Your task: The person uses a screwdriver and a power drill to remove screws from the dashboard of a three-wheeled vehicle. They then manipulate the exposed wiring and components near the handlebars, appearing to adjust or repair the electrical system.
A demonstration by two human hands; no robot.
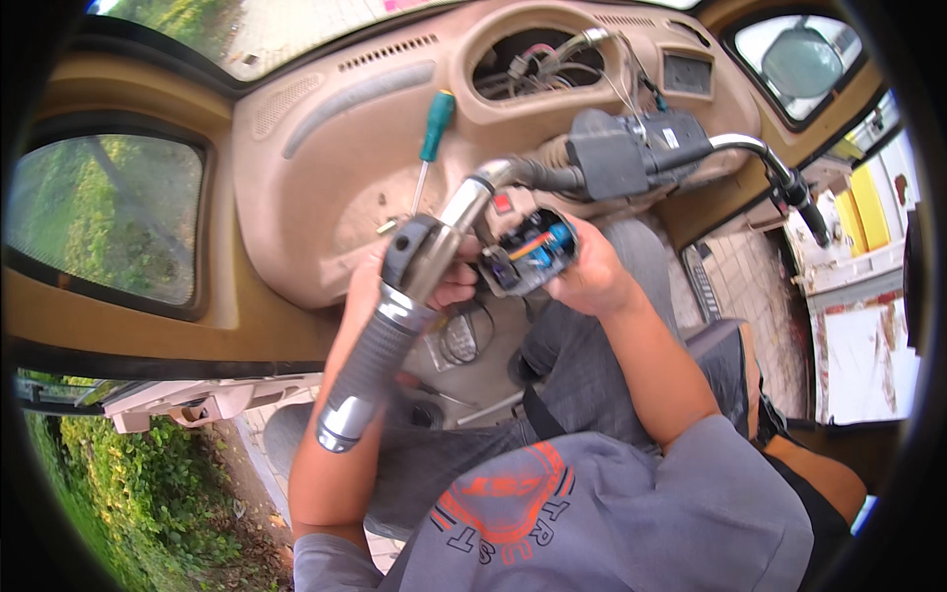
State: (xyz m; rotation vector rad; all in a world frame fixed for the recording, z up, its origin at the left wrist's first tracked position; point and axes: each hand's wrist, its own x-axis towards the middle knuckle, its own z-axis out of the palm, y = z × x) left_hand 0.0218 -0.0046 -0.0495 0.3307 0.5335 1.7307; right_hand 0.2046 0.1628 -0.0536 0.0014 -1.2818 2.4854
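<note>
My right hand [597,276] is closed round the outer end of a handlebar switch housing [533,255]. The housing is dark and its inside is exposed, showing blue and orange parts. My left hand [456,283] is partly hidden behind the chrome handlebar [462,212]. Its fingers are curled close to the housing's near end, and what they hold is hidden. A grey ribbed grip [373,345] with a silver end runs down over my left forearm. On the bar above the grip sits a black clamp-like piece [409,249].
A green-handled screwdriver [436,126] leans in the dashboard tray [365,192]. Loose wires [547,67] fill the round instrument opening. A dark steering-column cover [631,153] stands at centre right, with the other handlebar end [804,202] beyond. Below lie a cable loop and a clear bag [446,345].
</note>
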